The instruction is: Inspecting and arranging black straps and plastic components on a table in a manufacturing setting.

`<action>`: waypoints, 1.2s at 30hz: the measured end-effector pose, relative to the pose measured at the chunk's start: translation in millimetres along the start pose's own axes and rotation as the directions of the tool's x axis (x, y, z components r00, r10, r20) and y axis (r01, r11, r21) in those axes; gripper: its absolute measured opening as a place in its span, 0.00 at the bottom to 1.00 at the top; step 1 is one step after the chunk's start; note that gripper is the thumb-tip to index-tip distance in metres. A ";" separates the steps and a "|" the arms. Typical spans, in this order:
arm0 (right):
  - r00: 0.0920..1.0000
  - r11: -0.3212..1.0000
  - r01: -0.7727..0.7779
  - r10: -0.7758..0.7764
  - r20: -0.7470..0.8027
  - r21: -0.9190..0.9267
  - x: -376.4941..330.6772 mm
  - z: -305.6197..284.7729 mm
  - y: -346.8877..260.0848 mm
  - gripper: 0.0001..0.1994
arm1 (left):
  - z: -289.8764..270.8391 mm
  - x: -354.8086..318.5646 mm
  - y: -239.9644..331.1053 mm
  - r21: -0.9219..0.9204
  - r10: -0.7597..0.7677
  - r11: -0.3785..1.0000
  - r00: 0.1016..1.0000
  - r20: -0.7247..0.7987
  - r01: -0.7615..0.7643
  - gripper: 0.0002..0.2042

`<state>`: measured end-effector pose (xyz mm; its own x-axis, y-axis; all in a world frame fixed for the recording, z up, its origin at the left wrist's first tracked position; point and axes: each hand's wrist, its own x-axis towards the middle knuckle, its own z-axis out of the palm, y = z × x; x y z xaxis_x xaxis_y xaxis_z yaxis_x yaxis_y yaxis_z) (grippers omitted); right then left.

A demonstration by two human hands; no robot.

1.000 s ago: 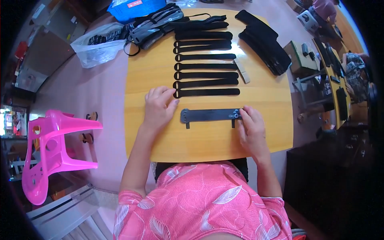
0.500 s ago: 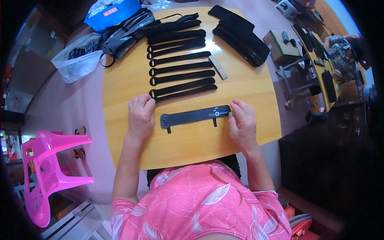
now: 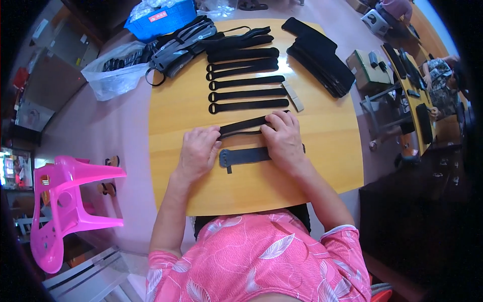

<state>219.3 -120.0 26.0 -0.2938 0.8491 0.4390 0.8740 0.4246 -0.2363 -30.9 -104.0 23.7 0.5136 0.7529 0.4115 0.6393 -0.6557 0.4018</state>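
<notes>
Between my hands is a black hook-and-loop strap (image 3: 243, 124), pulled from the nearest end of the row. My left hand (image 3: 199, 152) is closed on its left end, and my right hand (image 3: 285, 137) pinches it toward the right end. A thinner second strip (image 3: 242, 133) runs just below it, also between the hands. Closer to me lies a flat grey strap (image 3: 246, 156) with a small black tab (image 3: 229, 170) at its lower edge; my right hand and wrist cover much of its right part. Several black straps with looped left ends (image 3: 249, 106) lie in a row beyond.
A tan strip (image 3: 293, 96) lies by the straps' right ends. Black fabric pieces (image 3: 322, 65) are stacked at the far right, grey-black straps (image 3: 183, 45) piled far left. Beyond stand a blue basket (image 3: 161, 22) and clear bag (image 3: 113, 83). A pink stool (image 3: 70, 201) is left; another person sits right.
Both hands have moved: the right came inward from the grey strap's right end to the nearest black strap, which is now drawn toward me. The whole view has shifted slightly.
</notes>
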 end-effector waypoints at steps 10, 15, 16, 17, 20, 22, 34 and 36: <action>0.994 0.995 -0.099 0.098 -0.048 -0.018 -29.2 -69.4 13.8 0.06 | -6.3 -5.1 -8.7 0.007 -0.001 1.000 0.999 0.048 0.000 0.12; 0.952 0.943 -0.305 0.299 0.062 0.131 -65.3 -111.9 17.5 0.06 | -5.4 -8.0 -13.3 -0.073 0.027 0.997 1.000 0.007 -0.027 0.10; 0.937 0.926 -0.346 0.333 0.102 0.154 -71.1 -115.9 16.8 0.06 | -6.9 -6.6 -15.0 -0.073 0.027 0.997 1.000 0.006 -0.026 0.10; 0.920 0.905 -0.386 0.364 0.144 0.177 -75.0 -118.1 15.5 0.05 | -9.3 -4.8 -17.3 -0.092 0.041 0.995 0.999 0.026 -0.038 0.09; 0.876 0.810 -0.479 0.413 0.250 0.339 -84.6 -114.9 9.4 0.06 | -14.7 -0.3 -24.5 -0.137 0.060 0.989 0.997 0.054 -0.052 0.07; 0.862 0.797 -0.500 0.421 0.280 0.339 -83.1 -112.9 1.0 0.05 | -18.4 -0.5 -27.6 -0.154 0.059 0.987 0.996 0.059 -0.050 0.06; 0.865 0.825 -0.294 0.015 0.502 0.482 -60.5 -100.8 -44.5 0.07 | -37.4 -30.4 79.3 -0.510 -0.150 0.854 0.987 -0.056 0.100 0.09; 0.824 0.830 -0.309 -0.011 0.567 0.464 -59.8 -104.5 -42.5 0.07 | -40.5 -51.8 70.1 -0.601 -0.246 0.698 0.919 0.309 0.389 0.07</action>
<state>240.2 -221.6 100.4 -0.4709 0.8730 -0.1272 0.6366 0.2364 -0.7341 -35.9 -191.3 63.7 0.4913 0.8706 0.0266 0.3018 -0.1987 0.9324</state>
